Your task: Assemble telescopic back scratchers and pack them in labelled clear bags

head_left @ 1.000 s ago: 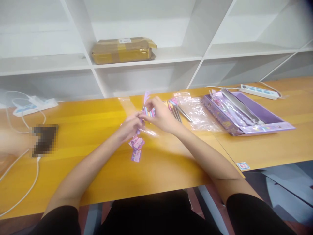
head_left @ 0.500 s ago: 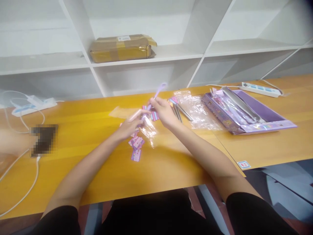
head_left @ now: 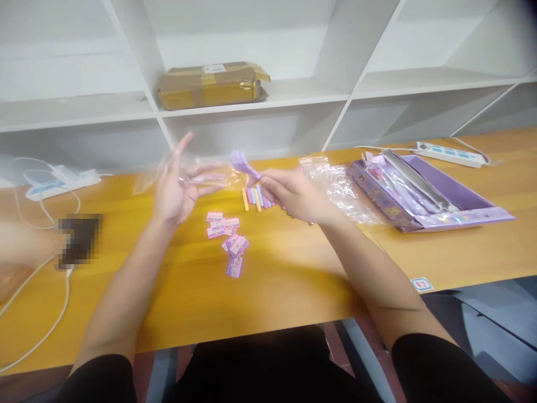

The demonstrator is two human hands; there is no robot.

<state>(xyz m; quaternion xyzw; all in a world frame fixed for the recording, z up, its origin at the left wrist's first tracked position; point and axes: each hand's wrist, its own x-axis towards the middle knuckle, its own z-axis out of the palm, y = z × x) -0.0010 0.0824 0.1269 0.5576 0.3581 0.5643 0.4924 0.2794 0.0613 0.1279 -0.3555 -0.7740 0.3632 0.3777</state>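
My left hand (head_left: 178, 190) is raised above the table with its fingers spread. A clear plastic wrapper (head_left: 210, 168), blurred, is at its fingers; no grip on it shows. My right hand (head_left: 289, 193) pinches a purple fork-like piece (head_left: 243, 162), its pronged end up and to the left. Beneath and beside the right hand lie several short coloured sticks (head_left: 251, 198) in yellow, pink and blue. Several small pink and purple printed cards (head_left: 237, 245) are scattered on the table nearer to me.
Clear plastic bags (head_left: 344, 190) lie right of my right hand, beside an open purple box (head_left: 453, 187) with packaged items. Power strips (head_left: 62, 182) sit at both sides. A taped carton (head_left: 212, 87) rests on the shelf.
My left hand has moved left and up and opened, with the clear wrapper shifting left too. My right hand has moved slightly right and down, and the purple piece now tilts left.
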